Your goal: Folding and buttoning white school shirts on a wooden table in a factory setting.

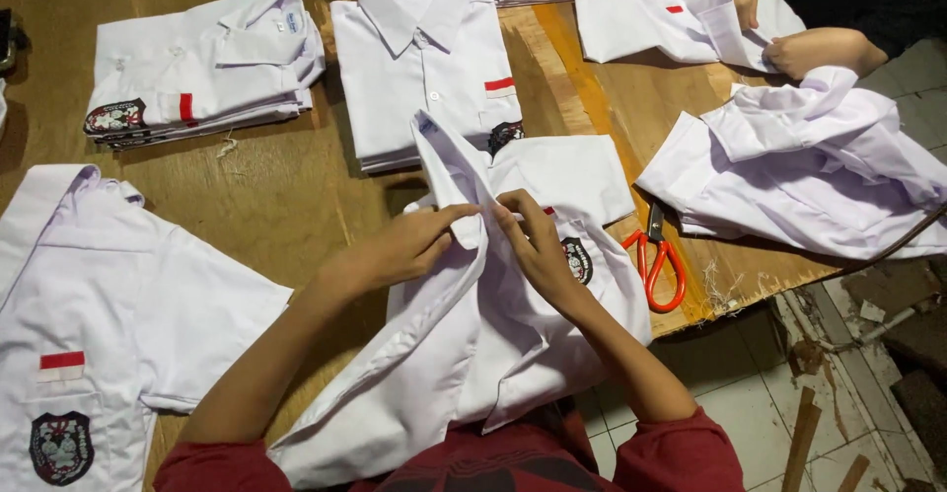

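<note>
A white short-sleeved shirt (pixel 464 354) with a dark round badge lies over the near edge of the wooden table (pixel 286 186) and my lap. My left hand (pixel 409 245) pinches its front edge near the raised collar. My right hand (pixel 533 240) grips the same fold from the other side, fingertips almost touching the left. Both hands hold the cloth up off the table.
Orange-handled scissors (pixel 659 260) lie just right of my right hand. Folded white shirts (pixel 197 68) (pixel 424 58) sit at the back, an open shirt (pixel 89 324) at left, a crumpled one (pixel 809 166) at right. Another person's hands (pixel 819 50) work at top right.
</note>
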